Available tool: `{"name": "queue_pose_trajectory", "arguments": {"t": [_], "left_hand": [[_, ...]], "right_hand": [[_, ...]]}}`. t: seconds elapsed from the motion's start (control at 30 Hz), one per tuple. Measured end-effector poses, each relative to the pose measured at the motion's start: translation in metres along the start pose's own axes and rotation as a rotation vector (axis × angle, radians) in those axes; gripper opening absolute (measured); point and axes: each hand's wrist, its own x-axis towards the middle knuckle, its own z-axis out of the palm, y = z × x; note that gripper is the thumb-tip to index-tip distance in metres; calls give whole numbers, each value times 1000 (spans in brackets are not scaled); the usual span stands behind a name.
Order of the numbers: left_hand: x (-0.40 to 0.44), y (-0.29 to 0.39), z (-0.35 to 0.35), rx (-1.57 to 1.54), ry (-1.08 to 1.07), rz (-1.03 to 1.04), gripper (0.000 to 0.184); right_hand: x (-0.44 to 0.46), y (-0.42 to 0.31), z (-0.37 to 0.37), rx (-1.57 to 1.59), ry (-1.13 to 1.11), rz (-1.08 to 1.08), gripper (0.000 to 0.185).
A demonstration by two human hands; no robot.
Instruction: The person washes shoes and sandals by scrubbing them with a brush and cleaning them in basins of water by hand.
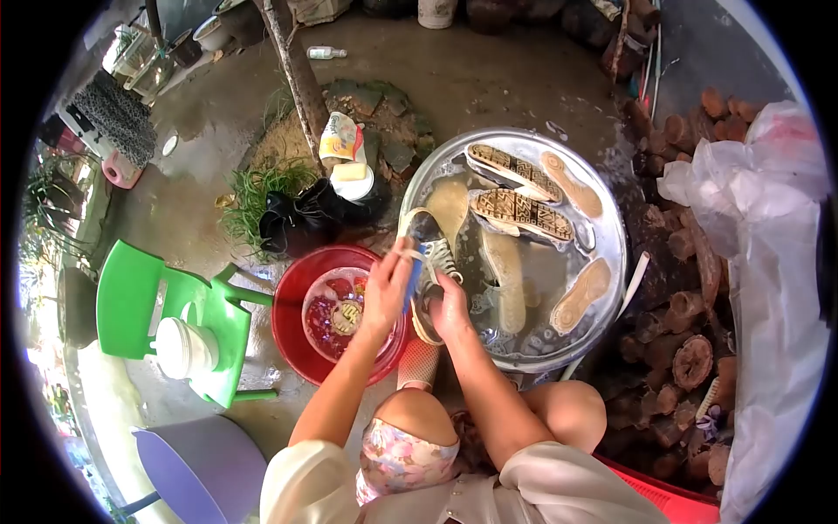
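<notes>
My left hand is closed around a blue brush pressed against the side of a sneaker; fingers and motion partly hide the brush. My right hand grips the dark sneaker with pale laces, tilted over the left rim of a metal basin. Soapy water fills the basin. In it lie two shoes, soles up, with patterned treads, and several tan insoles. Below my left hand stands a red basin with suds and something patterned inside.
A green chair bearing a white bucket stands left, near a purple tub. Soap sits on a white container beside dark boots. Stacked logs and plastic sheeting line the right.
</notes>
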Motion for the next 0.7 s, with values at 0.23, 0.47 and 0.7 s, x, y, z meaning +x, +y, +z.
{"name": "queue_pose_trajectory", "arguments": {"t": [0.23, 0.47, 0.7], "left_hand": [[-4, 16, 30, 708, -127, 66, 48], [33, -31, 52, 767, -92, 135, 39], [-32, 22, 30, 660, -177, 38, 41]], "right_hand": [[-42, -12, 42, 60, 17, -80, 60], [1, 4, 2, 149, -141, 119, 80], [-23, -15, 15, 145, -127, 89, 90]]}}
